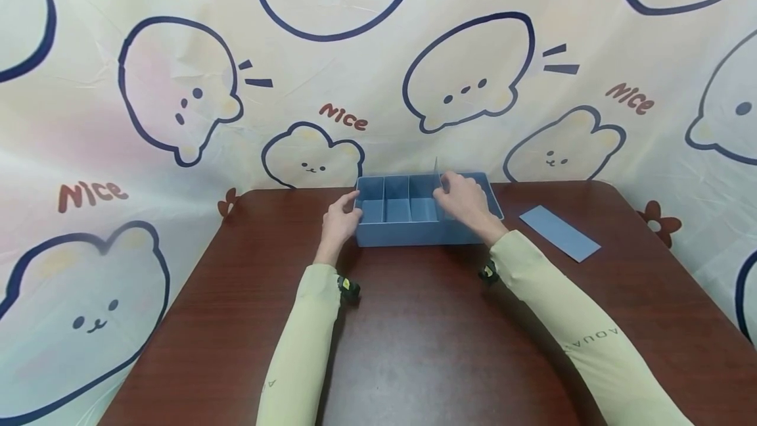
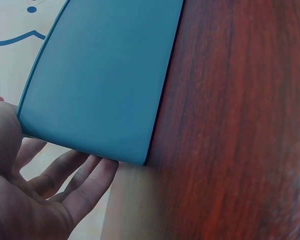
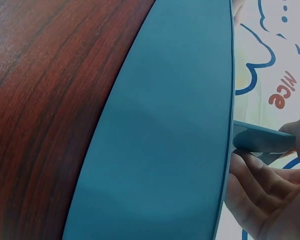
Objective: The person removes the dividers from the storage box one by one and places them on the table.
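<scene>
A long blue divider box [image 1: 414, 235] stands on the table, with upright dividers [image 1: 409, 199] splitting its left part into compartments. My left hand [image 1: 341, 221] holds its left end, thumb at the rim and fingers along the outside of the end wall, as the left wrist view shows. Over the right half of the box, my right hand [image 1: 464, 197] pinches a blue divider panel [image 3: 262, 138] between thumb and fingers. This panel's top corner pokes above the back rim, and its lower part is hidden behind the front wall in the right wrist view.
A flat blue panel [image 1: 560, 233] lies on the brown table [image 1: 408, 340] to the right of the box. Close behind the box hangs a curtain [image 1: 378, 71] printed with cartoon bears. Each wrist wears a small black camera [image 1: 349, 289].
</scene>
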The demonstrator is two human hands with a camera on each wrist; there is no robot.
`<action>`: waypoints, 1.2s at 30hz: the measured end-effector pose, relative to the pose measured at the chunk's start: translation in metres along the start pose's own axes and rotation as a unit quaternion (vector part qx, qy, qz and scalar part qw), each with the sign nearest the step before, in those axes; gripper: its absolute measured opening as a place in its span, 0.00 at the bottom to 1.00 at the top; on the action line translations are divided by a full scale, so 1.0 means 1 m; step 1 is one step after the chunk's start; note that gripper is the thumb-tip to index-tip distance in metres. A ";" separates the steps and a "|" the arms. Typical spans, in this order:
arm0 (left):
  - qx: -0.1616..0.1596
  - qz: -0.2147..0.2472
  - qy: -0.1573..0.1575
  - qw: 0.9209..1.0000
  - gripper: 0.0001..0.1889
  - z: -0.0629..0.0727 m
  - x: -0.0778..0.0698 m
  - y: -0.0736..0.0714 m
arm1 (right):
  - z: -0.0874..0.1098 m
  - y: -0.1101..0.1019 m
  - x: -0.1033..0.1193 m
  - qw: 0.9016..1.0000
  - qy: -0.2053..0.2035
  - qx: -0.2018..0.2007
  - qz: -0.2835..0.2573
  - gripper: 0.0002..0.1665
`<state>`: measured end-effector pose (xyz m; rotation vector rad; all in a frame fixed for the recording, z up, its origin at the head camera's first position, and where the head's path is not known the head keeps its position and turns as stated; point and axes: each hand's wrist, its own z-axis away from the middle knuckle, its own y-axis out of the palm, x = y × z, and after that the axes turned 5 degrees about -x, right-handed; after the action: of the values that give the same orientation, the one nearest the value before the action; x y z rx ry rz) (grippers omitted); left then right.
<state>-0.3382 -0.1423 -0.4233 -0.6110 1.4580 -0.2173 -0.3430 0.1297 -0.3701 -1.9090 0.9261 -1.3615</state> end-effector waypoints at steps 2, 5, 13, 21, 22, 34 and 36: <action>0.000 -0.001 0.000 1.000 0.26 0.000 0.000 0.000 | 0.000 -0.001 0.001 1.000 0.000 -0.003 0.002 0.25; 0.001 0.000 -0.001 1.000 0.26 0.000 0.000 0.000 | 0.000 -0.002 0.003 1.000 0.000 -0.004 0.003 0.25; 0.002 0.000 0.002 1.000 0.26 -0.001 0.000 0.000 | -0.003 -0.008 0.005 1.000 0.004 -0.011 0.002 0.27; 0.006 0.003 -0.006 1.000 0.26 -0.001 0.000 0.000 | -0.007 -0.016 -0.002 0.999 -0.010 -0.029 -0.025 0.27; 0.007 0.004 -0.007 1.000 0.26 -0.001 0.000 -0.001 | -0.006 -0.018 -0.002 0.999 -0.011 -0.029 -0.032 0.27; 0.005 0.007 0.000 1.000 0.25 0.001 0.000 -0.001 | -0.002 -0.028 -0.007 0.993 -0.007 -0.015 -0.116 0.26; 0.005 0.007 0.001 1.000 0.25 0.000 0.000 -0.001 | 0.000 -0.029 -0.009 0.992 -0.011 -0.015 -0.126 0.26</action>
<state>-0.3375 -0.1432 -0.4231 -0.5928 1.4612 -0.2138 -0.3398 0.1539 -0.3512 -2.1174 0.7157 -1.4712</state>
